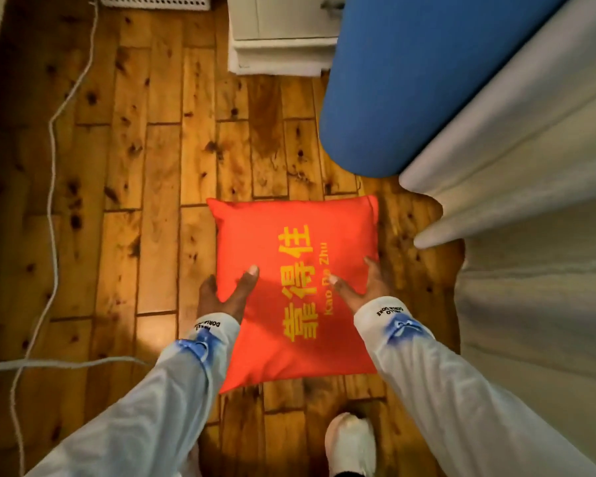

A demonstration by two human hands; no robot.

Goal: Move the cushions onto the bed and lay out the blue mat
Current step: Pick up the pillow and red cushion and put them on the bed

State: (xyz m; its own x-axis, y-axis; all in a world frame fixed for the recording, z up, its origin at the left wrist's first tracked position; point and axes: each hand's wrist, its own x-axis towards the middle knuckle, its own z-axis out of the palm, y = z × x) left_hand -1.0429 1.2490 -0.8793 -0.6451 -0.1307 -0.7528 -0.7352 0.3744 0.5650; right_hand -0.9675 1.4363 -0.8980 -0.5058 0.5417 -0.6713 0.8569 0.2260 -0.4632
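A red cushion (pixel 289 256) with yellow characters and the words "Kao De Zhu" is in the middle of the view, above the wooden floor. My left hand (pixel 224 292) grips its left edge, thumb on top. My right hand (pixel 362 287) holds its right side, fingers around the edge. A rolled blue mat (pixel 413 80) stands on end at the upper right, leaning beside the bed's white bedding (pixel 516 160). Both my sleeves are white with blue prints.
The wooden floor (pixel 152 166) spreads to the left. A grey cable (pixel 54 187) trails across it on the left. A white cabinet (pixel 283 32) stands at the top centre, a white basket (pixel 155 0) at the top left. My white shoe (pixel 350 442) is below the cushion.
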